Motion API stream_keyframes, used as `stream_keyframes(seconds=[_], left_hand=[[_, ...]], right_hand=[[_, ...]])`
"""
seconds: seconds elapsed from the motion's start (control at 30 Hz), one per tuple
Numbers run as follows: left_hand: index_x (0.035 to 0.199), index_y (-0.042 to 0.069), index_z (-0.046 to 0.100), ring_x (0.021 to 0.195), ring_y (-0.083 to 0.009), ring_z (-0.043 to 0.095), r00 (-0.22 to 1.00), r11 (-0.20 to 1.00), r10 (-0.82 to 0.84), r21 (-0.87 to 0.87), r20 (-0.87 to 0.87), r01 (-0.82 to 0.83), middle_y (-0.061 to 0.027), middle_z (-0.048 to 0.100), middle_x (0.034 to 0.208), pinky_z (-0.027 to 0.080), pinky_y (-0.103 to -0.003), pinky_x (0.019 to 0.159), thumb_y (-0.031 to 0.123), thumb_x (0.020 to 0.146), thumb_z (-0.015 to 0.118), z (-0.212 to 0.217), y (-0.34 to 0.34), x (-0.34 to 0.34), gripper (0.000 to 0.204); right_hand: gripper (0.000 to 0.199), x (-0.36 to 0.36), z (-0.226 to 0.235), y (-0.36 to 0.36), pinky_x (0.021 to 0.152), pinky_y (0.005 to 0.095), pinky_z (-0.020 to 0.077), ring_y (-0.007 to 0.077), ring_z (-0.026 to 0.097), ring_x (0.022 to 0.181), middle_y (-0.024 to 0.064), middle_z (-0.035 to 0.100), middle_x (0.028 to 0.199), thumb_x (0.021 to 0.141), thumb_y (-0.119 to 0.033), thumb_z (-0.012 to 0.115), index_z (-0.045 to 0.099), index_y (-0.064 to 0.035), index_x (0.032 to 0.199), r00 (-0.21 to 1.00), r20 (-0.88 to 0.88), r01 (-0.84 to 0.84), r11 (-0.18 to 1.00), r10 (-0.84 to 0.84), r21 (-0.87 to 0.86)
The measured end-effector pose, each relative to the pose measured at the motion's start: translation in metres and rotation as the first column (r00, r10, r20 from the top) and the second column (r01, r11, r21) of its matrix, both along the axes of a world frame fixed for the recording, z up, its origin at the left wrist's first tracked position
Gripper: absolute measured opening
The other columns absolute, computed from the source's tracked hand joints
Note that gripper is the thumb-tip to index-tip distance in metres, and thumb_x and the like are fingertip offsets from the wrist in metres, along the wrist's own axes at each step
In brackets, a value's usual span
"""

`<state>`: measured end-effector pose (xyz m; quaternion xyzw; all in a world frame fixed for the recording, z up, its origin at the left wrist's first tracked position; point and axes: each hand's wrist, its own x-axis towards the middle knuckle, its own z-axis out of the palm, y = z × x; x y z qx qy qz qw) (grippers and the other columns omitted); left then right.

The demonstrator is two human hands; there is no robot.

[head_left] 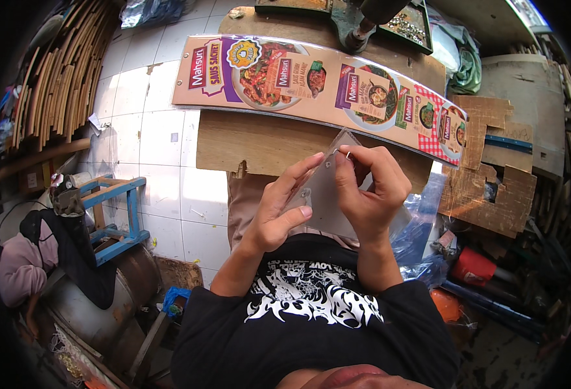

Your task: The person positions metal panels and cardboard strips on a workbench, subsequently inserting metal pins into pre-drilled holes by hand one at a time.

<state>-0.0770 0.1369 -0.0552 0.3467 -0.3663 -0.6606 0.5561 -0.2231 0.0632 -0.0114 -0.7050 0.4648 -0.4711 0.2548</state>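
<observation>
A grey, see-through plastic sheet [324,204] with small round eyelets or holes is held upright and tilted in front of my chest. My left hand [278,219] grips its left side, the thumb on the near face and the fingers along the edge. At the sheet's upper corner, my right hand [375,185] pinches with thumb and forefinger. A tiny pale loop [348,155] shows at those fingertips; what it is I cannot make out. Just beyond my hands lies a long printed food display panel [201,91] with a clear edge, across the wooden bench [253,146].
A metal hand press [355,39] stands at the bench's back, beside a dark tray [422,45] of small metal parts. Cut brown boards [486,201] lie at the right. On the left are a blue-framed stool [130,207], stacked wood strips [65,78] and a metal drum [100,324].
</observation>
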Motion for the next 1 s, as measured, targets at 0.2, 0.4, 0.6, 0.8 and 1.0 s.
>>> stream_keyframes(seconds=[0.2,0.4,0.6,0.8,1.0], left_hand=[[0.148,-0.007,0.031,0.143,-0.0291,0.035,0.999,0.999,-0.001,-0.035,0.045,0.003,-0.0236,0.04,0.15,0.022,-0.036,0.118,0.005,0.077,0.053,0.002,0.0,0.002,0.075],[0.148,-0.007,0.032,0.142,-0.0294,0.036,0.996,0.998,0.001,-0.07,0.091,0.006,-0.0242,0.04,0.149,0.022,-0.035,0.118,0.004,0.077,0.053,0.003,0.0,0.002,0.075],[0.148,-0.006,0.032,0.142,-0.0293,0.037,0.995,0.995,0.002,-0.095,0.104,0.008,-0.0242,0.041,0.149,0.023,-0.035,0.117,0.004,0.077,0.053,0.0,0.0,0.002,0.075],[0.149,-0.006,0.031,0.141,-0.0289,0.039,0.999,0.999,-0.022,-0.036,0.035,0.024,-0.0236,0.041,0.149,0.025,-0.035,0.116,0.004,0.078,0.053,0.0,0.002,0.001,0.075],[0.148,-0.006,0.032,0.139,-0.0287,0.041,0.999,0.998,-0.016,-0.052,0.039,0.018,-0.0229,0.043,0.148,0.027,-0.035,0.115,0.004,0.078,0.053,0.0,0.002,0.0,0.074]], right_hand=[[0.012,0.001,-0.002,0.001,0.046,0.0216,0.0407,0.007,0.053,0.052,0.0036,0.059,0.069,0.078,0.005,0.073,0.069,0.0,0.088,1.0,-0.005,-0.012,1.0,0.012,-0.006],[0.012,0.001,-0.002,0.0,0.046,0.022,0.0416,0.0073,0.053,0.052,0.0038,0.059,0.069,0.078,0.005,0.073,0.068,-0.0002,0.088,1.0,-0.012,0.009,1.0,-0.01,-0.011],[0.012,0.002,0.0,-0.002,0.046,0.022,0.0418,0.0074,0.054,0.052,0.0044,0.061,0.07,0.078,0.005,0.073,0.069,-0.0004,0.088,0.999,-0.009,0.034,0.999,-0.034,-0.01],[0.012,-0.002,-0.002,-0.007,0.048,0.0221,0.042,0.0075,0.055,0.053,0.0043,0.061,0.069,0.078,0.004,0.074,0.07,-0.0005,0.088,0.996,-0.016,0.087,0.996,-0.088,-0.022],[0.012,-0.007,0.002,-0.008,0.048,0.0219,0.0425,0.0071,0.055,0.053,0.0043,0.061,0.069,0.078,0.004,0.073,0.07,-0.0001,0.089,0.996,-0.015,0.091,0.996,-0.091,0.006]])
